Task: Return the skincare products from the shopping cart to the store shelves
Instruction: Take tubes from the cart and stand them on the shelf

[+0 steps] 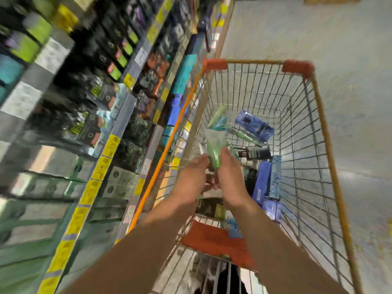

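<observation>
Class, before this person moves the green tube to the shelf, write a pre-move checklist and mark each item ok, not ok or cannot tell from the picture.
1. Tube gripped: right hand holds the green tube near its lower end. Ok.
2. Second hand supporting: left hand is beside the tube; contact is blurred. Cannot tell.
3. Tube lifted clear of the other products in the cart. Ok.
4. Shelves within reach: they stand directly left of the cart. Ok.
5. Matching shelf slot found: shelf stock is motion-blurred. Cannot tell.
6. Cart emptied: blue boxes and a dark tube remain. Not ok.
</observation>
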`<state>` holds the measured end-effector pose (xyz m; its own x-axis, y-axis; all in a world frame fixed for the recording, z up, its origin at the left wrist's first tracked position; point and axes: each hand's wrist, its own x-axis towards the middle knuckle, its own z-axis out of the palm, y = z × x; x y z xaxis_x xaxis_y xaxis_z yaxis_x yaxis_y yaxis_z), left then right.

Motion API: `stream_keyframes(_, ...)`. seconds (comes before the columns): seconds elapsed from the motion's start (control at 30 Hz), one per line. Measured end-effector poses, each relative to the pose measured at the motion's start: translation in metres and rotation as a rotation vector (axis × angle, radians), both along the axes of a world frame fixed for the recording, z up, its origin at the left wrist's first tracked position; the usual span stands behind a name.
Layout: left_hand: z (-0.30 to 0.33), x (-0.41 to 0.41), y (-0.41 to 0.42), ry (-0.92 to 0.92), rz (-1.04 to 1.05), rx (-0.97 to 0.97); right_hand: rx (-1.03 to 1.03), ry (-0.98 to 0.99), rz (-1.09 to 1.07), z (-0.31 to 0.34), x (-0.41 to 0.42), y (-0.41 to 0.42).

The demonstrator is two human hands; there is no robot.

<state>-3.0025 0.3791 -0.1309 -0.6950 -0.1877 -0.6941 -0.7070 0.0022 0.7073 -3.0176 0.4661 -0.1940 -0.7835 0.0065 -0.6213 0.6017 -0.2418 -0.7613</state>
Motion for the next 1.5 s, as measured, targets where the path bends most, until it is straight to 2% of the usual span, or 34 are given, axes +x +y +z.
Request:
stream_keyframes(0.07, 0.032, 0.007, -0.008, 0.059, -0.036, -0.013, -0.069, 0.020, 0.019, 0.033, 0.005, -0.005)
stream_keyframes(0.17, 0.079, 0.023, -0.028, 0.139, -0.055, -0.036, -0.066, 0.066, 0.079, 0.083, 0.014, -0.014)
stream_keyframes(0.27, 0.126, 0.047, -0.050, 0.226, -0.076, 0.025, -0.103, 0.146, 0.206, 0.129, 0.027, -0.022)
stream_keyframes(0.37, 0.162, 0.074, -0.076, 0.302, -0.024, 0.042, -0.118, 0.211, 0.361, 0.172, 0.044, -0.041)
stream_keyframes(0.5, 0.203, 0.115, -0.116, 0.393, 0.067, 0.019, -0.134, 0.395, 0.547, 0.213, 0.073, -0.081)
stream_keyframes(0.63, 0.230, 0.164, -0.159, 0.470, 0.196, 0.001, -0.172, 0.342, 0.566, 0.253, 0.112, -0.126)
stream_keyframes(0.8, 0.262, 0.235, -0.216, 0.579, 0.309, -0.033, -0.063, 0.548, 0.855, 0.297, 0.163, -0.171)
stream_keyframes(1.03, 0.300, 0.336, -0.280, 0.698, 0.413, -0.257, -0.046, 0.763, 1.142, 0.357, 0.236, -0.239)
stream_keyframes(1.2, 0.321, 0.406, -0.320, 0.781, 0.541, -0.353, -0.031, 0.919, 1.268, 0.392, 0.289, -0.291)
stream_keyframes(1.3, 0.335, 0.449, -0.341, 0.828, 0.616, -0.348, -0.049, 0.981, 1.295, 0.407, 0.323, -0.325)
stream_keyframes(1.5, 0.358, 0.522, -0.381, 0.878, 0.751, -0.493, -0.104, 1.144, 1.386, 0.430, 0.381, -0.386)
